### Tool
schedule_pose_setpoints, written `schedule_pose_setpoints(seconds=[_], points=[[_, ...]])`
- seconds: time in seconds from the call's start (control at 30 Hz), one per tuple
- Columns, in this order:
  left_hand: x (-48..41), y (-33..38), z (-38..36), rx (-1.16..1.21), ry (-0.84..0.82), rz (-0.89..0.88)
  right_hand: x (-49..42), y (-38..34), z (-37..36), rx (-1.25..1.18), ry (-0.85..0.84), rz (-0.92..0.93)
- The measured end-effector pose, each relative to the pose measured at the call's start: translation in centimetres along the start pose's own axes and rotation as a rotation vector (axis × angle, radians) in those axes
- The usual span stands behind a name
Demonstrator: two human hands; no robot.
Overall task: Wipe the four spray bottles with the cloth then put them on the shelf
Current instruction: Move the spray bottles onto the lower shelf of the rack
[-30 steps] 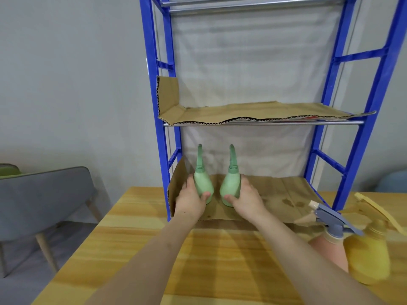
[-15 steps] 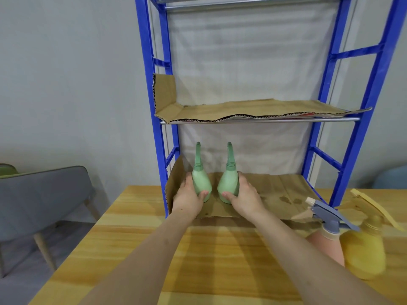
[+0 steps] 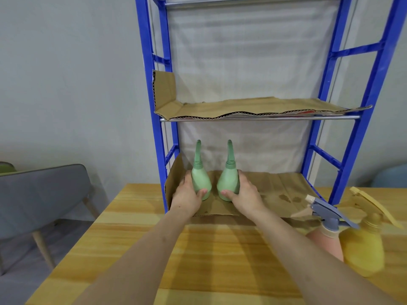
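head view: left green bottle (image 3: 200,181) and right green bottle (image 3: 228,181) stand upright, nozzles straight up, on the cardboard (image 3: 279,188) of the lowest shelf (image 3: 159,146), near its left post. left grip (image 3: 187,196) curls round one, right grip (image 3: 243,194) round the other. cardboard lies open rightward; pink bottle (image 3: 326,241) and yellow bottle (image 3: 363,249) stand on the worktop (image 3: 220,249).

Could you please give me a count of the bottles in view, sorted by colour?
Green: 2, the left green bottle and the right green bottle
Pink: 1, the pink spray bottle
Yellow: 1, the yellow spray bottle
Total: 4
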State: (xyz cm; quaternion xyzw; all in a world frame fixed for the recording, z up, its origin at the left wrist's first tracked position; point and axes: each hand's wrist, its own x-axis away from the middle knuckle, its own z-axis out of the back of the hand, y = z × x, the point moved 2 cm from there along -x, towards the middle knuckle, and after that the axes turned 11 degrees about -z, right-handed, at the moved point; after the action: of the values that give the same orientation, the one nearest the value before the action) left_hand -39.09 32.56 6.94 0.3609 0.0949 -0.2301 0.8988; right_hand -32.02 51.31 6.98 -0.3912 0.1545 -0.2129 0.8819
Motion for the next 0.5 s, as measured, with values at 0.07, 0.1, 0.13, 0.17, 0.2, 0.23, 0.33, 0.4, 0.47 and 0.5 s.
schedule_pose_setpoints(seconds=[0.07,0.1,0.13,0.17,0.2,0.23,0.33,0.4,0.47,0.5], points=[[0.05,-0.04,-0.02,0.005,0.002,0.007,0.07,-0.03,-0.08,-0.002,0.004,0.000],[0.04,-0.01,-0.04,0.008,0.004,0.010,0.12,-0.04,-0.09,-0.002,0.006,0.000],[0.06,0.02,-0.04,0.011,0.007,0.011,0.14,-0.06,-0.10,0.000,0.007,0.000],[0.06,0.10,0.00,0.013,0.009,0.012,0.16,-0.08,-0.06,0.004,0.007,-0.001],[0.04,0.14,0.01,0.018,0.010,0.012,0.09,-0.07,0.00,0.007,0.007,0.000],[0.05,0.17,0.03,0.027,0.013,0.013,0.07,-0.09,0.11,0.012,0.004,0.002],[0.14,0.16,0.09,0.044,0.021,0.014,0.11,-0.11,0.23,0.015,0.000,0.012],[0.19,0.13,0.05,0.043,0.025,0.015,0.19,-0.11,0.21,0.016,0.001,0.018],[0.23,0.14,-0.02,0.046,0.023,0.016,0.18,-0.12,0.28,0.024,0.001,0.018],[0.24,0.19,0.00,0.049,0.025,0.018,0.14,-0.14,0.36,0.029,-0.001,0.016]])
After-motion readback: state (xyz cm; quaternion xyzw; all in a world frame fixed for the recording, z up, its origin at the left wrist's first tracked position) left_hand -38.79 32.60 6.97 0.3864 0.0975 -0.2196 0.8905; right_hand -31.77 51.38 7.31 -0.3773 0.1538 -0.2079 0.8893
